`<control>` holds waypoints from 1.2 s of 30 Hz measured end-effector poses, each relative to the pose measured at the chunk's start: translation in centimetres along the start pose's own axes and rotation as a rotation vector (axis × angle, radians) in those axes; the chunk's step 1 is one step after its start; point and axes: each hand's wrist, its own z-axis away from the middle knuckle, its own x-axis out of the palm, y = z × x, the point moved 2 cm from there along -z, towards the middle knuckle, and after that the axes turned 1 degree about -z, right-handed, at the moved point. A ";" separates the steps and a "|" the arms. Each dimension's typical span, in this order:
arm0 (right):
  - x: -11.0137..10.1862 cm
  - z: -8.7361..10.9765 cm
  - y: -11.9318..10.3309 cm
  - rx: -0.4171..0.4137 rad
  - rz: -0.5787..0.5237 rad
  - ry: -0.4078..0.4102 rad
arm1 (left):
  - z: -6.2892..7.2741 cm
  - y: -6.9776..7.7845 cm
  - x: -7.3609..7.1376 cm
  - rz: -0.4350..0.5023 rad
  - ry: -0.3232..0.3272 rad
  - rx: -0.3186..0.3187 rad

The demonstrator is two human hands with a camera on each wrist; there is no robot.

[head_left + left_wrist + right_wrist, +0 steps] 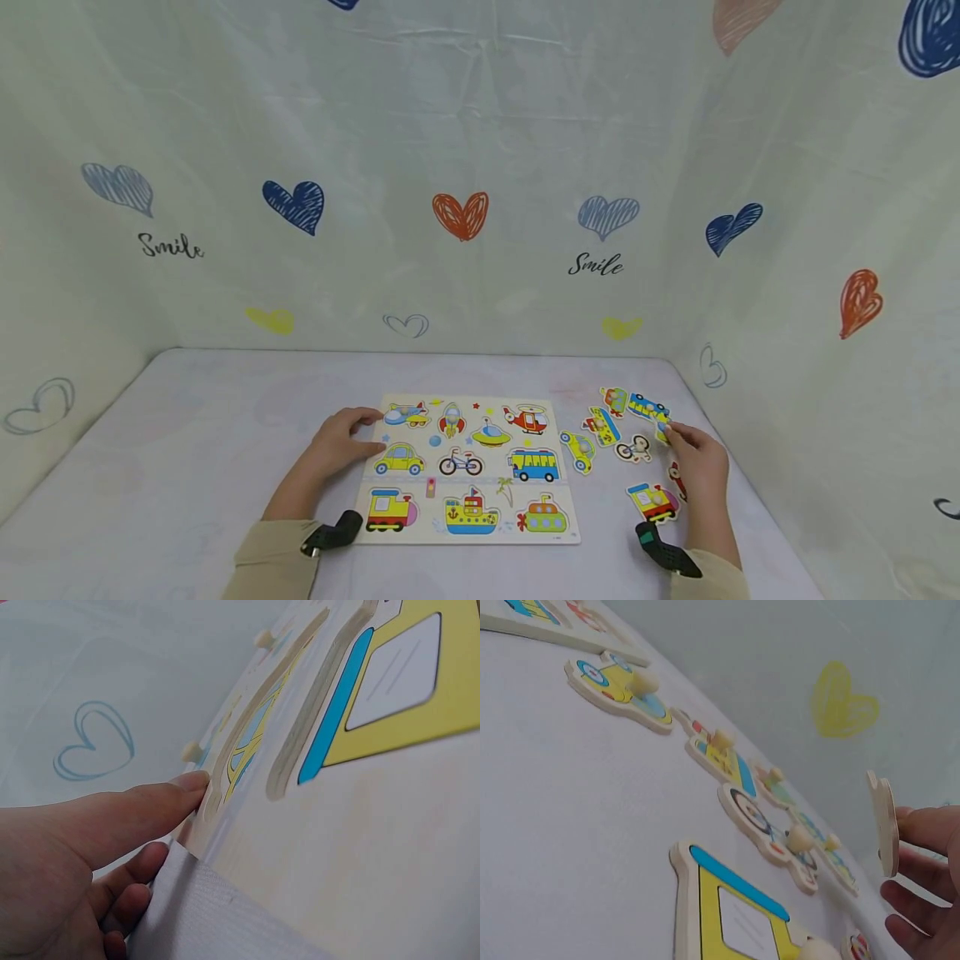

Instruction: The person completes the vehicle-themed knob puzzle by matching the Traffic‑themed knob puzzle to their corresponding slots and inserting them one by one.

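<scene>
A wooden puzzle board [435, 535] printed with vehicles lies flat on the table. My left hand [341, 446] rests at its left edge, thumb and index finger spread apart along the rim; in the left wrist view the straight thumb [161, 802] touches the board beside the car recess. On the right, my right hand [701, 462] pinches a small yellow and blue puzzle piece [662, 432], raised over the loose pieces. The right wrist view shows that piece [886, 825] edge-on between thumb and fingers, its picture hidden.
Right of the board lie loose knobbed pieces: a car [578, 452], a ship [603, 426], a submarine [615, 401], a bus [647, 407], a bicycle [634, 449], a train [652, 502] and a partly covered red piece [677, 481]. Heart-printed curtains [517, 275] surround the white table [202, 433].
</scene>
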 end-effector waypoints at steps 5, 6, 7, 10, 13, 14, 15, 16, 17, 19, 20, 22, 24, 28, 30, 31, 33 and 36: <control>0.3 1.0 -2.0 -0.037 -0.043 -0.078 | 0.0 -0.1 0.0 0.009 -0.001 -0.006; 0.4 1.2 -2.5 -0.053 -0.049 -0.098 | 0.0 -0.1 0.0 0.009 0.000 -0.004; 0.6 1.5 -2.9 -0.065 -0.047 -0.118 | 0.0 -0.1 0.0 0.008 0.000 -0.004; 1.1 2.4 -4.3 -0.116 -0.030 -0.188 | 0.0 -0.1 0.0 0.004 -0.001 0.002; 1.6 3.1 -5.4 -0.176 0.018 -0.260 | 0.0 0.1 0.0 0.006 -0.005 -0.001; 1.8 3.3 -5.8 -0.198 0.028 -0.283 | 0.1 0.1 0.0 0.008 -0.005 -0.003; 2.0 3.5 -6.1 -0.216 0.036 -0.305 | 0.1 0.2 -0.1 0.010 -0.006 -0.005; 2.1 3.6 -6.4 -0.229 0.043 -0.321 | 0.1 0.2 -0.1 0.010 -0.007 -0.006; 2.3 3.8 -6.6 -0.246 0.055 -0.333 | 0.1 0.2 -0.1 0.011 -0.007 -0.009; 2.6 4.1 -7.1 -0.275 0.059 -0.350 | 0.1 0.2 -0.1 0.011 -0.006 -0.010; 2.7 4.2 -7.4 -0.291 0.063 -0.356 | 0.1 0.2 -0.1 0.011 -0.005 -0.009; 3.0 4.5 -7.8 -0.315 0.065 -0.369 | 0.1 0.2 -0.2 0.009 -0.005 -0.007; 3.2 4.9 -8.1 -0.329 0.062 -0.387 | 0.1 0.2 -0.2 0.010 -0.005 -0.004; 3.9 5.6 -8.7 -0.350 0.061 -0.419 | 0.1 0.2 -0.1 0.015 0.001 0.008; 4.3 5.9 -8.9 -0.361 0.067 -0.422 | 0.2 0.2 -0.1 0.019 0.005 0.011; 4.5 6.0 -9.0 -0.368 0.073 -0.419 | 0.2 0.2 -0.1 0.021 0.007 0.013; 4.8 6.4 -9.2 -0.383 0.090 -0.407 | 0.2 0.3 -0.1 0.022 0.008 0.014; 5.4 6.9 -9.7 -0.399 0.096 -0.391 | 0.2 0.3 -0.1 0.021 0.008 0.011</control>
